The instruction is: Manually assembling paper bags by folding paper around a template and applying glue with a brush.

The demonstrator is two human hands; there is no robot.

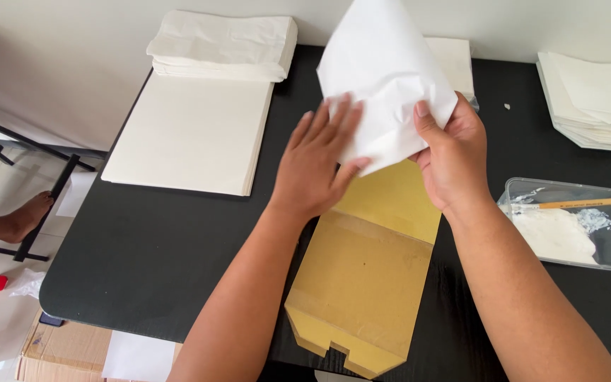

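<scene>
Paper bag, white and creased, is held up above the back half of the table, its long axis running from about 5 o'clock at the hands up to 11 o'clock, where its upper end leaves the view. That upper end points away from the person; the lower, crumpled end points down toward the cardboard. Both hands meet the bag at its lower edge. The right hand sits at the bag's 4 o'clock, thumb over the front and the other fingers hidden behind, so it looks to be pinching the paper, though the back of the grip cannot be seen. The left hand lies at the bag's 7 o'clock, fingers spread flat and wide against the front face, thumb tucked under the lower corner; it presses more than it grips. The two are about equally near, and the right carries the firmer hold.

Directly below, at 6 o'clock from the bag, the brown cardboard form lies flat, its long axis running near to far, notched end toward the person. At 3 o'clock of the hands stands a clear tub with white paste and a brush across it. Flat sheets lie at 9 o'clock, with folded bags beyond them; another stack is at 2 o'clock.
</scene>
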